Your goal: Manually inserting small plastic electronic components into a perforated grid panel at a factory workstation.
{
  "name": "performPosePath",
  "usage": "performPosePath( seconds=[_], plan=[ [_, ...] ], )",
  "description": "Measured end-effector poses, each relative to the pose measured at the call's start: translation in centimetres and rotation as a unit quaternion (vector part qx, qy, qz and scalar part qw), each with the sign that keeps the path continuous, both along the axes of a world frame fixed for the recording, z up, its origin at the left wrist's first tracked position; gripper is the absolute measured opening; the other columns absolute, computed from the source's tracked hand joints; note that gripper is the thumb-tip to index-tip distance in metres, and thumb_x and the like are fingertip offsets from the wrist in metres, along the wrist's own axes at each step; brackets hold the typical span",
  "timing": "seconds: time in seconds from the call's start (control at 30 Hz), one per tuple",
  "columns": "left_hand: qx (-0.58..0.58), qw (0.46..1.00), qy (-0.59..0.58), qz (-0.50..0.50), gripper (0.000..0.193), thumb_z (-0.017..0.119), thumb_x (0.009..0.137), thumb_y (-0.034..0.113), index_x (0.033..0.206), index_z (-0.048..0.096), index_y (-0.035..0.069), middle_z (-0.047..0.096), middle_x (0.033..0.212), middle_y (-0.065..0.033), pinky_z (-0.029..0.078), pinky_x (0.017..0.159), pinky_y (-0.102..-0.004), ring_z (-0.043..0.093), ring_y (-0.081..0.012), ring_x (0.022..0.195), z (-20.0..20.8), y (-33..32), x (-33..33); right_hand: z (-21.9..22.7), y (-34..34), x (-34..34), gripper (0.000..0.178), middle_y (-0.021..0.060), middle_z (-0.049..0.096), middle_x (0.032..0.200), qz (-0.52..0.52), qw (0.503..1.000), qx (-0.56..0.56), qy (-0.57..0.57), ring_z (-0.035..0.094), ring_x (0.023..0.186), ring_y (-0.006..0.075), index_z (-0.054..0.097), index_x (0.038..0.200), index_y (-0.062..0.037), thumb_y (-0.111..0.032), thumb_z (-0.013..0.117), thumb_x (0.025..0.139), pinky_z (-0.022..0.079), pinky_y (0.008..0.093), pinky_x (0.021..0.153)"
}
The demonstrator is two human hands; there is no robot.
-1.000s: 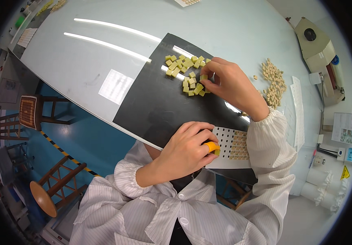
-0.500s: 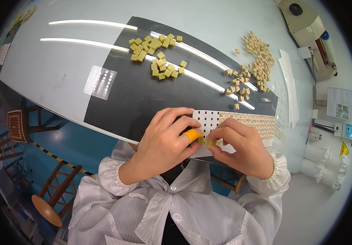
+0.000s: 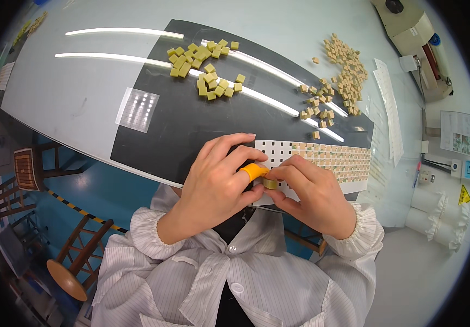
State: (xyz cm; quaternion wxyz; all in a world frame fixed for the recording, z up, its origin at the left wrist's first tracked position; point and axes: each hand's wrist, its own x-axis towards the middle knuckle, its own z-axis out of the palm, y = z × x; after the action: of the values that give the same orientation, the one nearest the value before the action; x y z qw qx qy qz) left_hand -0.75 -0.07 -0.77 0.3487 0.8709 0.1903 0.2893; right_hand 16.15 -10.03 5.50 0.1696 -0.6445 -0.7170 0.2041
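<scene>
Pinched by the right hand's (image 3: 322, 200) thumb and fingertips, a yellow-green block (image 3: 270, 184) sits over the left end of a white perforated sheet (image 3: 266, 152). The left hand (image 3: 213, 182), one finger in an orange cover (image 3: 252, 172), crowds close — whether it grips too, I can't tell. Loose blocks (image 3: 184, 70) lie beyond on the black mat (image 3: 180, 122).

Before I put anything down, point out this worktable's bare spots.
Bare: the worktable left of the black mat and translucent sheet; the mat between the green cubes and the left hand. Crowded: the mat's right side and the worktable past it, strewn with small tan blocks; the perforated white board, under that hand and the right hand.
</scene>
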Motion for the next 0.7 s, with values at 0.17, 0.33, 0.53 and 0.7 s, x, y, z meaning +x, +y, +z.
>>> performPosePath(
  seconds=[0.17, 0.33, 0.53, 0.7],
  plan=[
    [-0.006, 1.0, 0.006, -0.004, 0.024, 0.079, 0.059, 0.008, 0.082, 0.071, 0.006, 0.068, 0.102, 0.0, 0.045, 0.092, -0.0428, 0.058, -0.0266, 0.115, 0.2, 0.0, 0.0, 2.3, 0.4, 2.2, 0.029, 0.0048, 0.061, 0.088, -0.056, 0.994, -0.045, 0.079, 0.063, 0.072, 0.0156, 0.064, 0.101, -0.0037, -0.007, 0.079, 0.076, 0.051, 0.0264, 0.062],
    [0.003, 1.0, 0.009, -0.005, 0.022, 0.078, 0.06, 0.006, 0.081, 0.072, 0.006, 0.068, 0.1, 0.0, 0.045, 0.092, -0.0426, 0.058, -0.0276, 0.114, 0.5, 0.0, 0.1, 0.2, 0.3, 5.5, 0.015, 0.0013, 0.063, 0.08, -0.218, 0.95, -0.046, 0.218, 0.055, 0.07, 0.0059, 0.064, 0.096, 0.0008, -0.012, 0.068, 0.09, 0.045, 0.0215, 0.063],
    [0.004, 1.0, 0.012, -0.002, 0.022, 0.079, 0.062, 0.006, 0.082, 0.069, 0.003, 0.067, 0.102, -0.0015, 0.044, 0.093, -0.0443, 0.057, -0.0289, 0.115, 0.9, -0.1, 0.2, -2.2, 0.4, 5.4, 0.011, -0.0008, 0.06, 0.077, -0.235, 0.944, -0.061, 0.223, 0.051, 0.064, 0.0036, 0.064, 0.094, 0.0017, -0.008, 0.065, 0.091, 0.039, 0.0188, 0.056],
    [0.0, 1.0, 0.026, 0.01, 0.026, 0.079, 0.059, 0.001, 0.083, 0.072, 0.004, 0.069, 0.101, -0.0016, 0.045, 0.094, -0.0413, 0.058, -0.0308, 0.115, 1.9, -0.5, 1.4, -2.3, 0.2, 4.9, 0.01, -0.0015, 0.06, 0.075, -0.227, 0.943, -0.047, 0.239, 0.049, 0.063, 0.0022, 0.064, 0.093, 0.0007, -0.008, 0.066, 0.091, 0.038, 0.0185, 0.054]
  ],
)
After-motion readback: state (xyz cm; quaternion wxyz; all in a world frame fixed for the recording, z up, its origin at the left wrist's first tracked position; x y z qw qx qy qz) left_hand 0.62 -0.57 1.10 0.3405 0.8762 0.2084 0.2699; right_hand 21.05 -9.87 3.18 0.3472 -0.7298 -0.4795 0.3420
